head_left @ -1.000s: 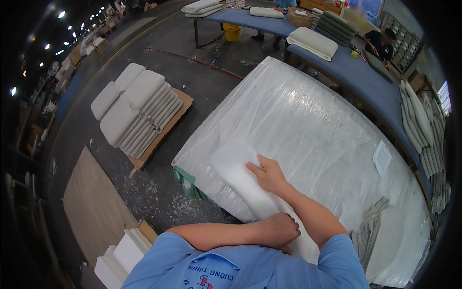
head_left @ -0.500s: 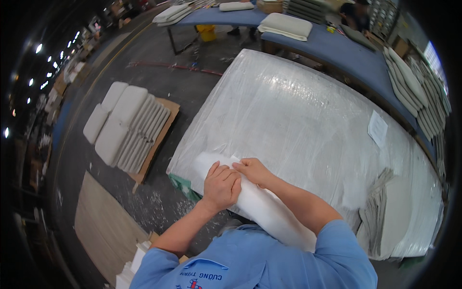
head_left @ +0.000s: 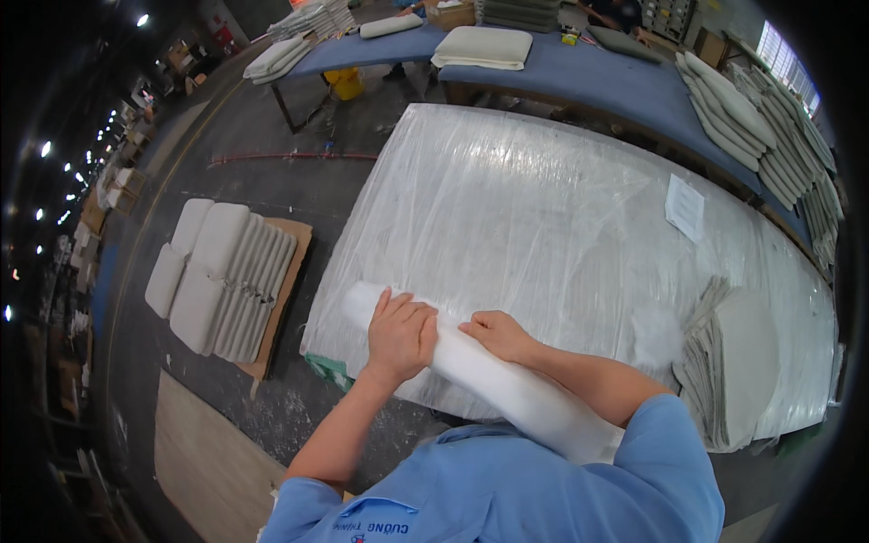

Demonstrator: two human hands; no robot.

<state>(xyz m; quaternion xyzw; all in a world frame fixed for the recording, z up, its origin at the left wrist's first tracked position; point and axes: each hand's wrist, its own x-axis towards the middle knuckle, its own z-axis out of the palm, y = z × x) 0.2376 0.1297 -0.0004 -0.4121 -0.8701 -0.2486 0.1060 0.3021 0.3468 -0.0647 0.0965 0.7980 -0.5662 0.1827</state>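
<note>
Left hand: the left hand point(head_left: 399, 333) lies palm down on top of the white roll point(head_left: 489, 377), fingers point(head_left: 412, 312) together and curved over its upper side, gripping it near its far-left end.
Right hand: the right hand point(head_left: 501, 335) rests just beside the left one, knuckles up, fingers curled down over the roll and pressing on it; the fingertips are hidden behind the roll.
White roll: a long roll of white fluffy padding, lying slantwise from upper left to lower right along the near edge of the tabletop point(head_left: 561, 217); its lower-right end passes under the right forearm, close to the blue shirt point(head_left: 543, 489).
Tabletop: a broad surface covered with clear, wrinkled plastic sheeting; both hands and the roll sit at its near-left corner.
Paper sheet: a white paper sheet point(head_left: 685, 206) lies flat on the plastic, well apart from the hands, toward the far right.
Grey stack: a pile of flat grey fabric pieces point(head_left: 738, 362) stands at the right edge of the tabletop; a small tuft of white fluff point(head_left: 654, 333) lies between it and the right forearm.
Floor pallet: to the left, on the floor, pale cushion pads point(head_left: 222, 271) are ranked on a wooden board.
Blue benches: beyond the tabletop, blue-topped benches point(head_left: 579, 81) carry further stacks of pale cushions point(head_left: 482, 47).
</note>
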